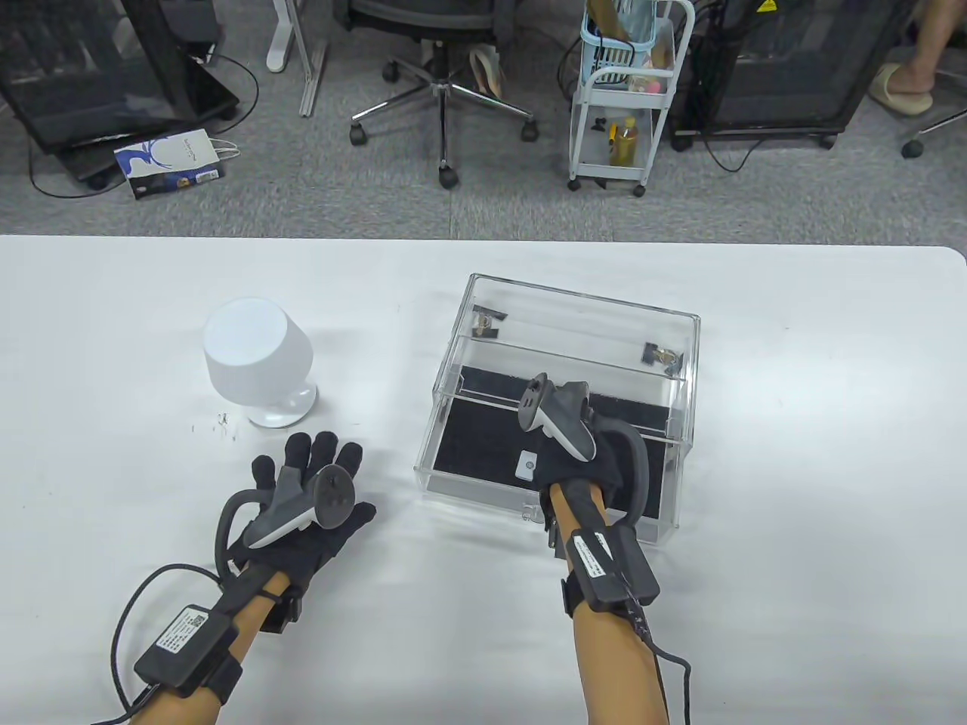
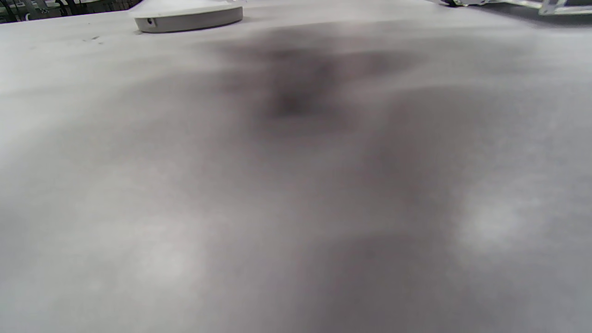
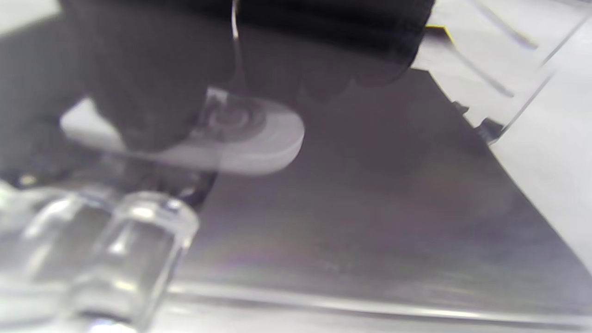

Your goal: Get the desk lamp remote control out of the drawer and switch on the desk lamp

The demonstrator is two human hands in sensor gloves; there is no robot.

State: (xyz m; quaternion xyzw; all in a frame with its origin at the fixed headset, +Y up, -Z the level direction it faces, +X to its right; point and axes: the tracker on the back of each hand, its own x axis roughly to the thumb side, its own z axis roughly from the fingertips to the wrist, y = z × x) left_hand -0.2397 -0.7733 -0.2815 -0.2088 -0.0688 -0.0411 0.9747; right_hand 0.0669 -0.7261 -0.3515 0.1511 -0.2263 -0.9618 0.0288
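Lying on the black lining of a pulled-out clear drawer [image 1: 483, 453]: small white desk lamp remote control [image 1: 526, 466], near the drawer's front wall. Blurred in the right wrist view, same remote [image 3: 249, 138] with a round button ring on its top, gloved fingers [image 3: 152, 92] coming down onto its left part and touching it; whether pinched or merely pressed cannot be told. Clear knob-like handle [image 3: 134, 249] in the foreground of that view, at the drawer front.

Reaching into the drawer from the front: right hand [image 1: 578, 464], tracker strapped over its back (hiding the fingers from above), wrist crossing the drawer's front wall. Housing the drawer, a clear acrylic box [image 1: 582, 317] with two small metal fittings inside at the back.

Resting flat on the white table [image 1: 793, 453], left of the drawer: left hand [image 1: 302, 498], fingers spread, holding nothing. Just beyond its fingertips, white desk lamp [image 1: 257, 359] with a round shade and a disc base, unlit by the look of it; its base [image 2: 189, 18] showing at the top edge of the left wrist view.

Beyond the table's far edge, on grey carpet: office chair [image 1: 446, 83], white rolling cart [image 1: 627, 98] with bottles, paper bag [image 1: 170, 162], black cabinets.
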